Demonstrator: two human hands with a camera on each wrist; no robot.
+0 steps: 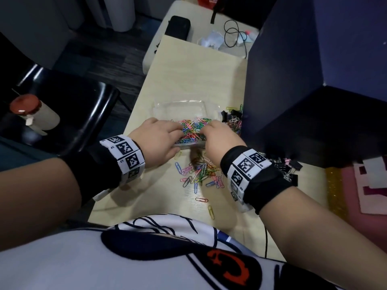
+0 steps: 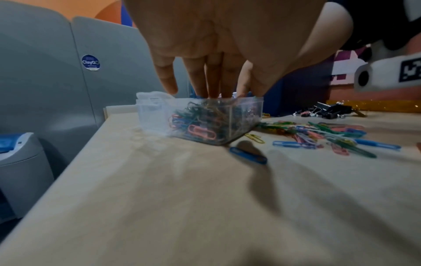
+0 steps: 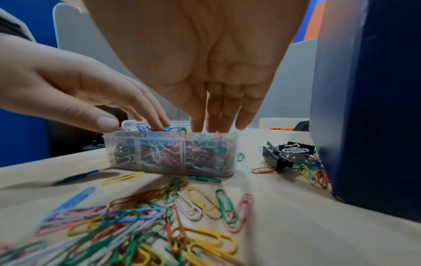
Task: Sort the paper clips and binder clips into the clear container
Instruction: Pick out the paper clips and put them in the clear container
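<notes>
The clear container [image 1: 165, 108] sits mid-table, its lid open behind it, heaped with coloured paper clips [image 1: 191, 129]. My left hand [image 1: 167, 130] and right hand [image 1: 211, 130] meet over it, and their straight fingers press down on the heap. From the left wrist, the fingers [image 2: 205, 84] dip past the container's rim [image 2: 248, 100]. The right wrist view has my right fingers [image 3: 216, 122] on the clips, with my left hand [image 3: 91, 100] beside them, its thumb at the container [image 3: 173, 154] corner. Loose paper clips [image 1: 201, 172] lie in front. Black binder clips [image 1: 232, 117] sit to the right.
A tall dark blue box [image 1: 303, 91] stands close on the right, with more binder clips [image 1: 287, 168] at its foot. The table's left edge drops to a black chair [image 1: 83, 114] holding a bottle [image 1: 35, 114]. A black case [image 1: 178, 26] and a cable [image 1: 234, 34] lie at the back.
</notes>
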